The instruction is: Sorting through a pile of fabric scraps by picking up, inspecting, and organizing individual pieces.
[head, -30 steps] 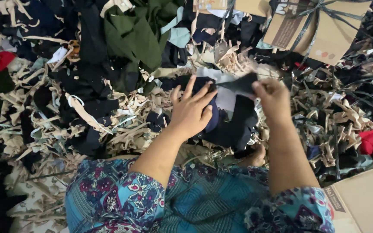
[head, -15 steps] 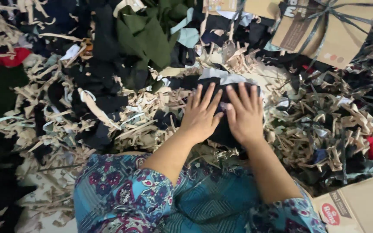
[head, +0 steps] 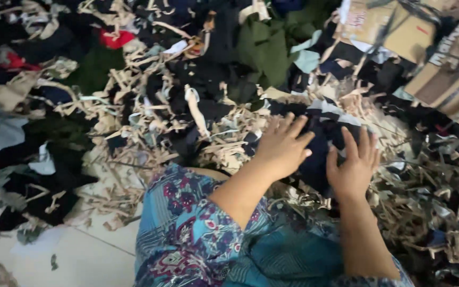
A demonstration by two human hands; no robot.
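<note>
My left hand (head: pixel 283 147) lies flat, fingers spread, on a stack of dark navy cloth pieces (head: pixel 317 154) in front of my lap. My right hand (head: pixel 353 169) presses flat on the same stack just to the right, fingers apart. Neither hand grips anything. The stack sits on a heap of beige and dark fabric strips (head: pixel 224 143). My patterned blue sleeves and lap (head: pixel 197 234) fill the lower middle of the view.
Fabric scraps in black, green (head: pixel 264 50), red (head: pixel 113 37) and grey cover the floor all around. Cardboard boxes (head: pixel 442 69) stand at the upper right. Pale floor tiles (head: pixel 75 260) show at the lower left.
My right hand laid a dark cloth piece on the stack, then both hands pressed flat on it. The view has swung left, so the hands now sit further right.
</note>
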